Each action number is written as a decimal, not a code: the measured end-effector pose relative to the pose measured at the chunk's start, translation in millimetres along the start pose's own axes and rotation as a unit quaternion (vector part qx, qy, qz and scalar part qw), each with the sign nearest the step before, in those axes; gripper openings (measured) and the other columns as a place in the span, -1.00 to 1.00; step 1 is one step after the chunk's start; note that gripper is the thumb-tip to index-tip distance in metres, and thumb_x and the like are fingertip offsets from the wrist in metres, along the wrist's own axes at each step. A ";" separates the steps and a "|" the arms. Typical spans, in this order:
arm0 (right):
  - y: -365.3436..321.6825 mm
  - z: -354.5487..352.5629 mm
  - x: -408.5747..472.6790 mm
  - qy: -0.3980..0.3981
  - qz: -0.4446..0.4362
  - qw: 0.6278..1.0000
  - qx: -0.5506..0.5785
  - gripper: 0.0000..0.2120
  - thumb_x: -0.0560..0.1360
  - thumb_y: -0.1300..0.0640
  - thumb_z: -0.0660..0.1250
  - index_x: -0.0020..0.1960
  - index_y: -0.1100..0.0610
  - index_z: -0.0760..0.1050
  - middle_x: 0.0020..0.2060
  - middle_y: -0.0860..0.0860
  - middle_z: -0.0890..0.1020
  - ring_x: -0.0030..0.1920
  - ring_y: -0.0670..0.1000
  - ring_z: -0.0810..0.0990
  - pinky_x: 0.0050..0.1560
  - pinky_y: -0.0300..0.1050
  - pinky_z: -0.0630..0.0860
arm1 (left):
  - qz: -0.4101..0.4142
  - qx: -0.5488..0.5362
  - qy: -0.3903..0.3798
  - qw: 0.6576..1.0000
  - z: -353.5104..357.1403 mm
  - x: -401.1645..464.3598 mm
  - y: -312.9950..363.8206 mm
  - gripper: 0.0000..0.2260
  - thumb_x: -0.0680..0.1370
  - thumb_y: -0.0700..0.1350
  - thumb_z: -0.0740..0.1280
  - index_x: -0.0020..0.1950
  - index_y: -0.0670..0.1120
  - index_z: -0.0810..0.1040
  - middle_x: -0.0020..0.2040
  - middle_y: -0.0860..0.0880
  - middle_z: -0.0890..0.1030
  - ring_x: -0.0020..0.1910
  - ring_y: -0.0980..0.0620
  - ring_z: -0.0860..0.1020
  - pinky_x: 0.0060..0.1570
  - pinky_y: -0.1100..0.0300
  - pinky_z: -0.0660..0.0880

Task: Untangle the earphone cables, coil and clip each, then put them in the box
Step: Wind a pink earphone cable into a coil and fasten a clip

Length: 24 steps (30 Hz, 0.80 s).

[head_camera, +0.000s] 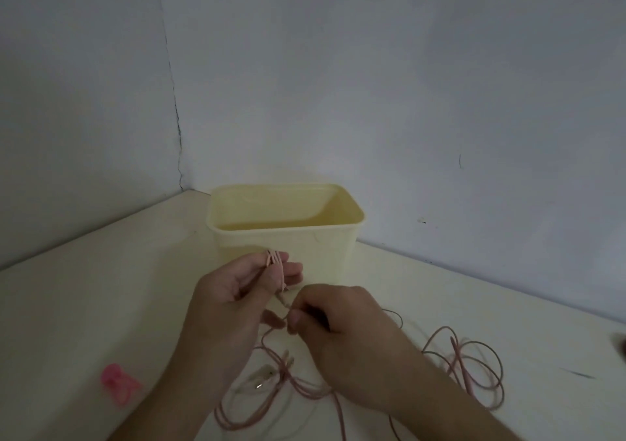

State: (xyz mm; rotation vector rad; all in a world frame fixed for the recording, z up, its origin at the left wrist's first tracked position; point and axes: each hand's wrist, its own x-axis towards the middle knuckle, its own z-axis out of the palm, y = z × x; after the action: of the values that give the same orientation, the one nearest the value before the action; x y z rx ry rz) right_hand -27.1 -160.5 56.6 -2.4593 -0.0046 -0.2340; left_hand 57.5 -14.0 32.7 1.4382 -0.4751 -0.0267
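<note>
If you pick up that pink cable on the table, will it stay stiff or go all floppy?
Probably floppy: the pink cable lies in loose, uneven loops on the table, and it bends tightly round the left hand. It looks thin, so likely light. The loops cross over each other, so lifting one may drag others along and snag.

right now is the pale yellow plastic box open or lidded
Open. The pale yellow plastic box stands upright with no lid on it; its rim and inner walls show. Its floor is hidden, so contents cannot be told.
</note>
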 end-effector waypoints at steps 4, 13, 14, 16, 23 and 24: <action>-4.5 -22.2 -1.3 0.018 0.006 0.998 0.059 -0.75 0.64 0.07 0.39 -0.22 0.03 0.56 -0.35 -0.18 0.68 -0.35 -0.14 0.60 -0.26 -0.22 0.51 | -0.030 0.060 -0.110 0.992 2.9 -4.7 -6.6 -0.65 0.64 0.11 0.30 -0.13 -0.09 0.71 -0.27 -0.09 0.71 -0.37 -0.22 0.60 -0.42 -0.11 0.52; 9.1 -30.3 5.0 0.111 0.014 0.984 0.141 -0.82 0.62 0.08 0.43 -0.16 0.03 0.61 -0.43 -0.20 0.51 -0.41 -0.18 0.43 -0.31 -0.34 0.34 | -0.084 -0.191 -0.178 0.962 -0.9 -7.9 8.1 -0.68 0.57 -0.04 0.33 -0.14 -0.29 0.68 -0.36 -0.21 0.49 -0.41 -0.07 0.43 -0.50 0.20 0.32; 9.2 -29.2 5.5 0.104 0.024 0.985 0.137 -0.81 0.64 0.10 0.40 -0.16 0.05 0.61 -0.46 -0.23 0.51 -0.43 -0.19 0.44 -0.33 -0.37 0.32 | -0.081 -0.220 -0.165 0.958 -1.5 -8.0 9.3 -0.73 0.59 -0.10 0.34 -0.08 -0.29 0.69 -0.29 -0.22 0.56 -0.36 -0.07 0.51 -0.51 0.19 0.36; 7.8 -23.0 5.3 0.072 0.044 0.990 0.115 -0.78 0.67 0.13 0.33 -0.14 0.06 0.61 -0.47 -0.25 0.51 -0.43 -0.20 0.44 -0.34 -0.36 0.29 | -0.086 -0.272 -0.135 0.949 -1.9 -6.6 11.2 -0.71 0.60 -0.15 0.27 0.09 -0.31 0.70 -0.05 -0.24 0.71 -0.13 -0.10 0.69 -0.47 0.17 0.47; -4.1 -9.9 2.2 0.006 0.026 1.000 0.013 -0.79 0.66 0.09 0.32 -0.14 0.06 0.58 -0.41 -0.11 0.51 -0.38 -0.15 0.47 -0.30 -0.31 0.41 | 0.009 -0.038 -0.072 0.997 5.6 -6.6 3.3 -0.73 0.71 -0.21 0.20 0.22 -0.06 0.69 0.17 -0.02 0.74 0.19 0.00 0.70 -0.21 0.01 0.68; -4.8 -13.3 1.7 0.008 0.028 0.999 0.019 -0.80 0.64 0.09 0.34 -0.15 0.08 0.60 -0.44 -0.12 0.50 -0.40 -0.14 0.46 -0.33 -0.31 0.40 | 0.013 -0.013 -0.070 0.997 6.1 -7.2 1.6 -0.72 0.72 -0.19 0.20 0.19 -0.01 0.71 0.14 0.02 0.75 0.15 0.04 0.70 -0.19 0.03 0.69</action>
State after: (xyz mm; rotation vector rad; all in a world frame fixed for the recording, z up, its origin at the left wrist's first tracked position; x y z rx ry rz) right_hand -28.0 -165.1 70.1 -2.4164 0.0652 -0.2263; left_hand 48.5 -17.3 32.4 1.4094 -0.6058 -0.1135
